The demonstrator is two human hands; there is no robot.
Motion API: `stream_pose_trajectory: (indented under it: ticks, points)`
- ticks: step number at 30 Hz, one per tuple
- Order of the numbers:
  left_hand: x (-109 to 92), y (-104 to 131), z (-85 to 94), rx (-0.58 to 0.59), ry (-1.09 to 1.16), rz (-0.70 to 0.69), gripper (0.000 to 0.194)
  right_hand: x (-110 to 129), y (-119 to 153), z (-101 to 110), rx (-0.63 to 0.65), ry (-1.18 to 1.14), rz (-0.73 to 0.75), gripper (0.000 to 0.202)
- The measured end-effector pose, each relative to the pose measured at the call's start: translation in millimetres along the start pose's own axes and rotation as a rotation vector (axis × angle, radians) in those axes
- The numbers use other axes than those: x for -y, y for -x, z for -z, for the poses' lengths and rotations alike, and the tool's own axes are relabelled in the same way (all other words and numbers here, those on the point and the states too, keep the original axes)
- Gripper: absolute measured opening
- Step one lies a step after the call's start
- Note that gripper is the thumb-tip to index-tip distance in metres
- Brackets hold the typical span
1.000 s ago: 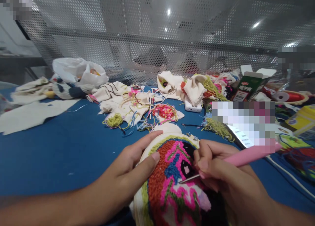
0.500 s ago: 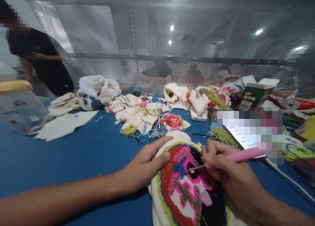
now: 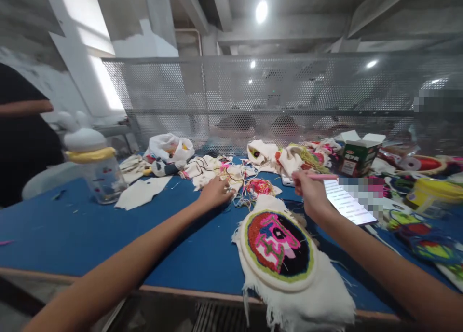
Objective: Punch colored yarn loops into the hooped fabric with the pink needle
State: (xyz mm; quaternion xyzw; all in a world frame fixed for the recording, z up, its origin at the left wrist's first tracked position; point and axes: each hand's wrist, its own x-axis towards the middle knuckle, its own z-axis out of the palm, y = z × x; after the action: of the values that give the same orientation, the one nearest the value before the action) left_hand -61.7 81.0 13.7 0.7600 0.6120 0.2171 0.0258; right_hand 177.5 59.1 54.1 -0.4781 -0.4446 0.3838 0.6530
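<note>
My left hand [image 3: 216, 195] is at the pile of yarn scraps [image 3: 237, 173], fingers bent down into it. What those fingers pinch is hidden. My right hand [image 3: 311, 193] is raised over the table to the right, closed around the pink handle of a punch needle [image 3: 321, 176]. Between my forearms, the round embroidery hoop [image 3: 278, 250] lies at the table's front edge, untouched by either hand. Its cloth [image 3: 325, 286] hangs over the edge with a frayed border. Pink, rust, black and green yarn loops fill the hooped area.
A lit phone [image 3: 349, 201] lies beside my right forearm. A clear jar [image 3: 103, 172] with a yellow rim stands at left, near white cloth [image 3: 142, 192]. Behind are a plastic bag [image 3: 168, 147], a green box [image 3: 358, 153] and a perforated metal screen [image 3: 231, 95]. A person in black stands far left.
My left hand has let go of the hoop and reached forward to the yarn scraps. My right hand has lifted the punch needle off the cloth. The view has tilted up and drawn back.
</note>
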Motion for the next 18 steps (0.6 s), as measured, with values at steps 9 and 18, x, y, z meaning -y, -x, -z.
stream_pose_trajectory:
  ticks: [9, 18]
  points:
    - [16.5, -12.9, 3.2, -0.07, 0.359, 0.03, 0.029, -0.8, -14.2, -45.6, 0.142, -0.031, -0.135, 0.017]
    - [-34.4, -32.7, 23.6, -0.18, 0.864, -0.066, 0.035, -17.3, -3.5, -61.7, 0.467, -0.142, -0.032, 0.018]
